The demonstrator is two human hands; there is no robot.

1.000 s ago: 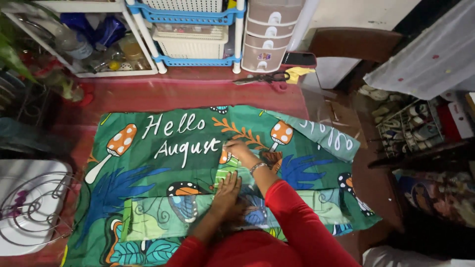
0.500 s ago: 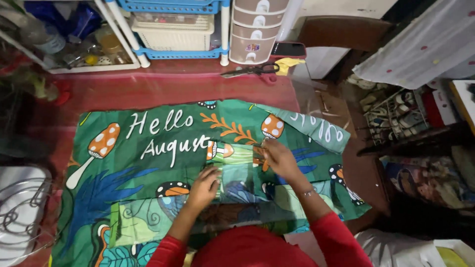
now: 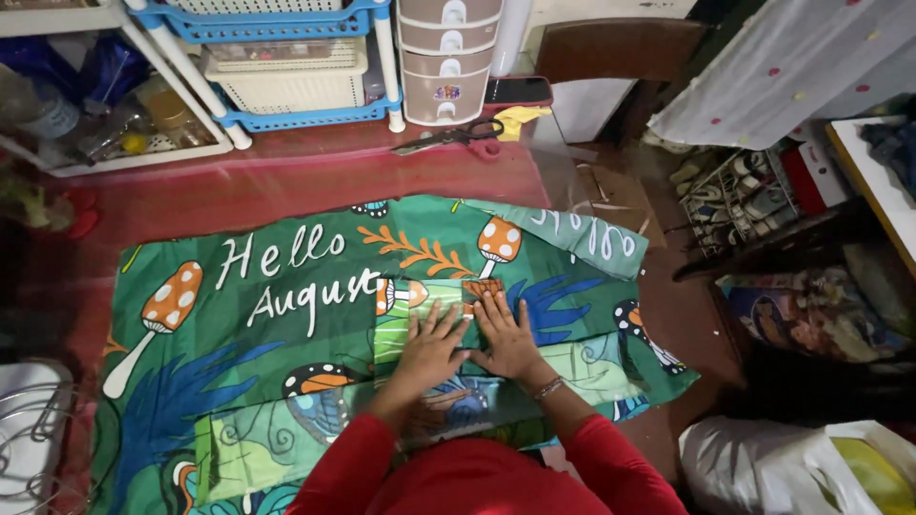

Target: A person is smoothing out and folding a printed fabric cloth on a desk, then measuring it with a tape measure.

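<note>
A large green printed cloth point(image 3: 286, 315) with mushrooms, leaves and white lettering lies spread flat on the red floor. My left hand point(image 3: 431, 346) and my right hand point(image 3: 506, 336) rest side by side, palms down and fingers spread, on a folded lighter green patch point(image 3: 420, 300) near the cloth's middle. Neither hand holds anything. A bracelet circles my right wrist, and both arms wear red sleeves.
Scissors point(image 3: 448, 138) with a yellow rag lie on the red floor beyond the cloth. Blue and white shelves with baskets point(image 3: 286, 76) and a small drawer unit point(image 3: 447, 57) line the far side. A wire rack point(image 3: 29, 439) sits left, a shoe rack point(image 3: 744, 195) and bags right.
My hands drew together from apart and now press flat next to each other on the cloth's centre. The view shifted slightly over the cloth.
</note>
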